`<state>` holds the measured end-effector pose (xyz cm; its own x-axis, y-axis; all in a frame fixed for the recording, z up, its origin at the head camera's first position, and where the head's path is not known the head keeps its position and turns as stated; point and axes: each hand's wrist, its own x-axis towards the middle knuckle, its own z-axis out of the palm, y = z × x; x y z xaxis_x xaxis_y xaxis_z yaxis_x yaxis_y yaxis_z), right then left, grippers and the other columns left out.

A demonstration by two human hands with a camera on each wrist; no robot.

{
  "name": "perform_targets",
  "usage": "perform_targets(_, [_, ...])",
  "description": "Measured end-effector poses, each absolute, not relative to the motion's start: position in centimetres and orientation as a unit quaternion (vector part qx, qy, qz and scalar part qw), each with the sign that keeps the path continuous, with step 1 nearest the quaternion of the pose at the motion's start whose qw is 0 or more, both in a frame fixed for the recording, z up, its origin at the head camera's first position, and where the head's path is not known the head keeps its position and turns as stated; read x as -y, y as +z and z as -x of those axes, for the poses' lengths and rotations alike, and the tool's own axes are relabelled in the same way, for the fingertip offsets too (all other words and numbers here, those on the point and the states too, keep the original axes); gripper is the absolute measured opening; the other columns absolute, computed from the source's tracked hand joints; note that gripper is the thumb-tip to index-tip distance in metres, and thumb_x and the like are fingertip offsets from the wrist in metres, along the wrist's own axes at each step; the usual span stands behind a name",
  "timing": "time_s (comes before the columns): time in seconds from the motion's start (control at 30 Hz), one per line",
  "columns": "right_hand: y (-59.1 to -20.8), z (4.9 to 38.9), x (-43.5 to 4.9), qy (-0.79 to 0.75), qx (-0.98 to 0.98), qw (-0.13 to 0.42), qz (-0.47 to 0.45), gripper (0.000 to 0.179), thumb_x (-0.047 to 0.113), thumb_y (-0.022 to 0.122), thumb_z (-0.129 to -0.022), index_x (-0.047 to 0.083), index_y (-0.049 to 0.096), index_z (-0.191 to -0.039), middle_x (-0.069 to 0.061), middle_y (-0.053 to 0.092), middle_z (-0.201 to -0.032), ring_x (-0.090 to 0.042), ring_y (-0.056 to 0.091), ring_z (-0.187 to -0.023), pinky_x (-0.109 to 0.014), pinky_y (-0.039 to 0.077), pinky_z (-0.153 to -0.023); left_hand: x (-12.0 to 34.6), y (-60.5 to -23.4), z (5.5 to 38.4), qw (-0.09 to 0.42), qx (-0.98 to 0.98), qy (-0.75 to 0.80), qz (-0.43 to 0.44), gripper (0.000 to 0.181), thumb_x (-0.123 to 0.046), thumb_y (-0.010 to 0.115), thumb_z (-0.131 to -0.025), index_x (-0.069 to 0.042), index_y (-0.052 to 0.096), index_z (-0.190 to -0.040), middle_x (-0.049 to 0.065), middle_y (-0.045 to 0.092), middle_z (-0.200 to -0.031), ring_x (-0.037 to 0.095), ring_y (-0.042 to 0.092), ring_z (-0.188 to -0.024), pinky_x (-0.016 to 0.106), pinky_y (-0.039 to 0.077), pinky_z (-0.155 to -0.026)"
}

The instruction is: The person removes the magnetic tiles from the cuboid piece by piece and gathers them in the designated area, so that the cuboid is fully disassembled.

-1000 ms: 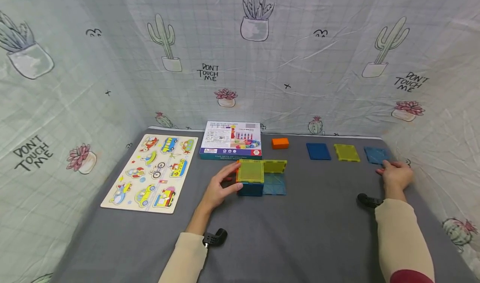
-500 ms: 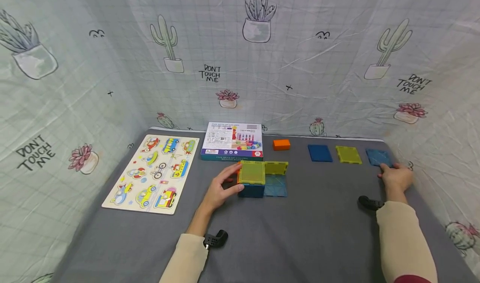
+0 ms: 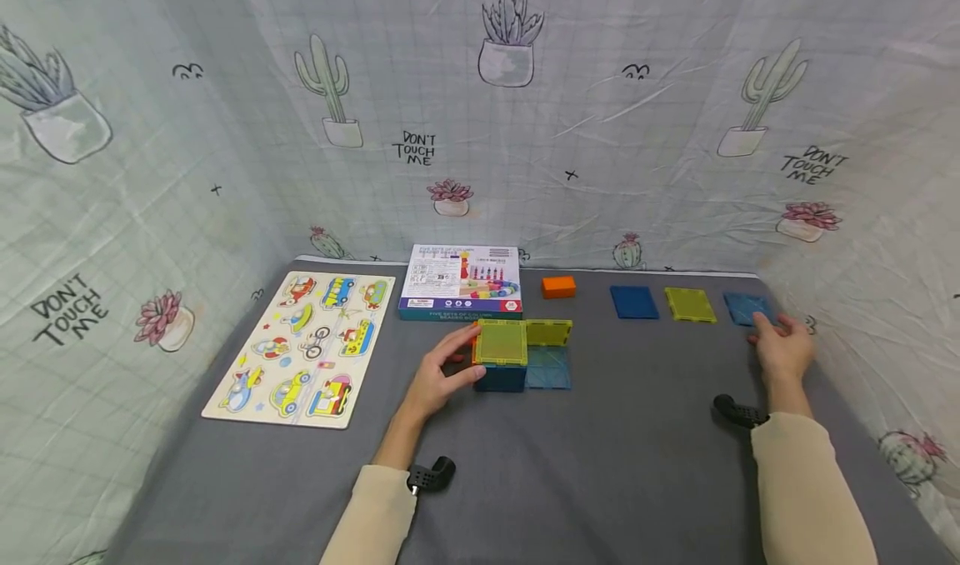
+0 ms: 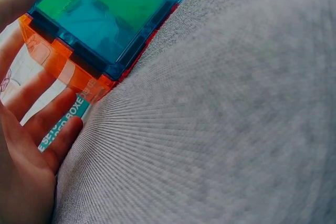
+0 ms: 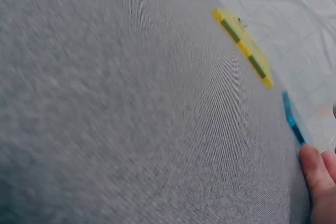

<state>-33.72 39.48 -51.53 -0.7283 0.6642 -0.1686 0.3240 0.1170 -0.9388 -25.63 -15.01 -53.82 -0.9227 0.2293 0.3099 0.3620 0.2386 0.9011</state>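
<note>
In the head view, a small cube of magnetic tiles [image 3: 501, 342] stands mid-table, with a yellow top, a dark blue front and an orange left side. My left hand [image 3: 435, 377] grips its left side, thumb at the front corner and fingers round the back. The left wrist view shows the blue front tile [image 4: 100, 19] and the orange tile [image 4: 60, 59] beside my fingers. Joined to the cube's right are an upright yellow tile [image 3: 549, 332] and a flat light blue tile [image 3: 548, 368]. Far right, my right hand [image 3: 783, 352] pinches the near corner of another light blue tile [image 3: 745, 305].
A dark blue tile [image 3: 634, 302] and a yellow tile [image 3: 691, 305] lie in a row at the back right. An orange block [image 3: 558, 287] and a boxed bead set [image 3: 461, 282] are behind the cube. A picture puzzle board [image 3: 300, 348] lies at left. Printed cloth walls surround the table.
My right hand has shifted slightly, its thumb now over the light blue tile's near edge. My left hand and the cube stay where they were.
</note>
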Motion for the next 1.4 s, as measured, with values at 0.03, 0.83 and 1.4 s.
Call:
perform_targets(0.03, [-51.4,33.6,-39.3,0.568,0.738,0.145,0.334,0.068,0.032,0.061,-0.097,0.008,0.035,-0.155,0.014,0.048,-0.088,0.009,0.055,-0.051,-0.007,0.045,-0.051,15.0,-53.9,25.6,0.057,0.785,-0.588,0.188,0.059,-0.03,0.072,-0.089,-0.028,0.054,-0.146,0.002,0.047,-0.155,0.03,0.049,-0.135,0.058,0.045,-0.105])
perform_targets(0.83, [-44.1,30.2,-33.6,0.5,0.812,0.174,0.244,0.069,0.05,0.062,-0.094,0.026,0.039,-0.154,-0.005,0.046,-0.152,-0.018,0.049,-0.131,-0.025,0.044,-0.095,15.0,-54.0,25.4,0.053,0.784,-0.592,0.181,0.059,-0.025,0.072,-0.089,-0.028,0.054,-0.145,-0.001,0.047,-0.155,0.029,0.049,-0.133,0.058,0.044,-0.106])
perform_targets(1.4, [-42.8,27.2,-26.6,0.513,0.829,0.202,0.096,0.062,0.036,0.066,-0.096,0.021,0.042,-0.151,-0.006,0.053,-0.144,-0.008,0.055,-0.119,-0.014,0.046,-0.091,14.9,-53.9,25.5,0.052,0.784,-0.593,0.174,0.058,-0.027,0.071,-0.09,-0.029,0.054,-0.145,-0.001,0.048,-0.154,0.03,0.048,-0.135,0.06,0.042,-0.107])
